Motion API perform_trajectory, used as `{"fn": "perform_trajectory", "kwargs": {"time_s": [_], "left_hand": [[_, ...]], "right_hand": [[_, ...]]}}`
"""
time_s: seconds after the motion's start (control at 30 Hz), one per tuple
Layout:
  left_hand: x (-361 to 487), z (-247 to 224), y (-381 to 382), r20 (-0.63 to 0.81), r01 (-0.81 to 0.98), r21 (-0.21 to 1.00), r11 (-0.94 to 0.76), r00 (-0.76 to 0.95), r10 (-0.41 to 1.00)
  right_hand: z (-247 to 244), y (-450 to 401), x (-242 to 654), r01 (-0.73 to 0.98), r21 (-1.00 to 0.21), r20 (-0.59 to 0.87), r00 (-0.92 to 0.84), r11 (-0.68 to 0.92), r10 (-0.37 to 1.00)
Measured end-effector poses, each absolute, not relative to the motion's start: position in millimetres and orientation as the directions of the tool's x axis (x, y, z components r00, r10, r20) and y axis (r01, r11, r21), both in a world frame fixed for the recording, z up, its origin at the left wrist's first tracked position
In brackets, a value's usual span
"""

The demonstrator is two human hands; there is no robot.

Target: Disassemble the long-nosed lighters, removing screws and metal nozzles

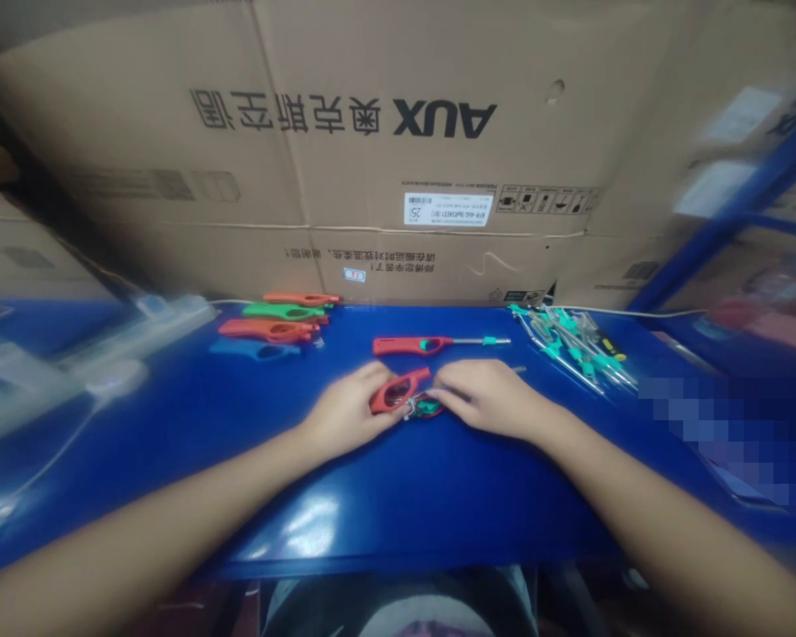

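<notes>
My left hand [353, 409] is closed around a red lighter housing half [398, 389] with an oval trigger opening. Close against it, my right hand [487, 396] pinches a lighter part with a green trigger piece [428, 406]; a bit of red shell shows beneath, and a metal tip sticks out past the fingers. Both parts meet between the hands, just above the table, and the fingers hide how they join. Behind the hands lies a long-necked red gas lighter [411, 345] with a metal tube and green trigger.
Orange, green and blue lighter housings [271, 331] lie at the back left. Metal tubes with green pieces [570, 345] are heaped at the back right. A cardboard wall [345, 177] closes off the far edge of the blue table [345, 495]. A white power strip [165, 332] lies left.
</notes>
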State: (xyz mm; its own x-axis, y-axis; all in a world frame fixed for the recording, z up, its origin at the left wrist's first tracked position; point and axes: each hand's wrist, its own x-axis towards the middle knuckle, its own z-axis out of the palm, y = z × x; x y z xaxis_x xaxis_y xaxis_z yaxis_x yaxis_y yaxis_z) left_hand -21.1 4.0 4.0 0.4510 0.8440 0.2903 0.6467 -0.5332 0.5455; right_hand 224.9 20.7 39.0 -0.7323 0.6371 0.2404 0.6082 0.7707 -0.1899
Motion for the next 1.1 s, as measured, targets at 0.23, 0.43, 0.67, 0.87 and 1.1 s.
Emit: {"fn": "perform_trajectory", "kwargs": {"time_s": [0.23,0.43,0.67,0.87,1.1], "left_hand": [[-26,9,5,0.305,0.673,0.492,-0.552,0.461,0.833],[-31,31,3,0.334,0.694,0.415,-0.588,0.485,0.808],[-47,37,12,0.331,0.751,0.409,-0.518,0.407,0.851],[-44,37,15,0.162,0.490,0.838,-0.241,0.199,0.967],[-16,28,-6,0.019,0.142,0.989,-0.049,0.205,0.979]], "right_hand": [[38,30,233,0.571,-0.315,0.329,-0.683,0.758,0.652],[39,35,233,0.486,-0.464,0.410,-0.623,0.741,0.666],[50,42,246,0.498,-0.552,0.488,-0.457,0.668,0.744],[56,39,246,0.459,-0.697,0.421,-0.361,0.551,0.832],[44,14,217,0.407,-0.743,0.292,-0.518,0.531,0.804]]}}
